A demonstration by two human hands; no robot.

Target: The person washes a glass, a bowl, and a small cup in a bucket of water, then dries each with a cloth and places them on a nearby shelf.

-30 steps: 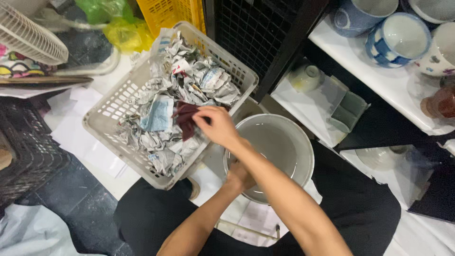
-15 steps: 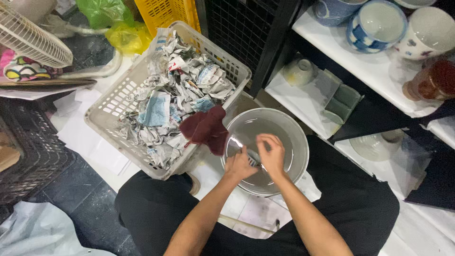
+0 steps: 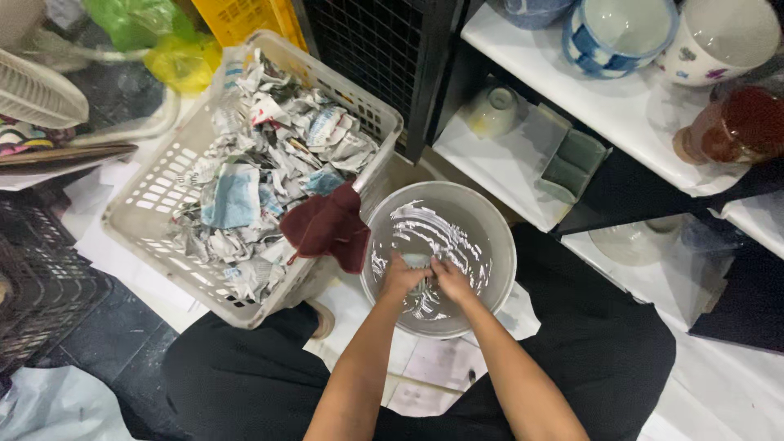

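Observation:
A round grey basin [image 3: 500, 224] of rippling water stands on the floor between my knees. Both hands are down in it. My left hand [image 3: 399, 278] and my right hand [image 3: 452, 282] close together on a small pale object [image 3: 417, 262] at the water's surface; what it is cannot be made out. A dark red cloth [image 3: 330, 229] hangs over the near corner of a white plastic basket [image 3: 152, 198], just left of the basin. The basket is full of crumpled newspaper [image 3: 269, 151].
White shelves [image 3: 588, 102] on the right carry blue-and-white bowls [image 3: 621, 33], a red-brown jar [image 3: 735, 122], a small pale cup [image 3: 490, 110] and a grey-green dish [image 3: 576, 159]. A black mesh panel [image 3: 367, 41] stands behind the basket, a black crate [image 3: 41, 278] at left.
My right hand left the red cloth on the basket's edge and came down into the basin beside the left. The water now ripples. The view has shifted left.

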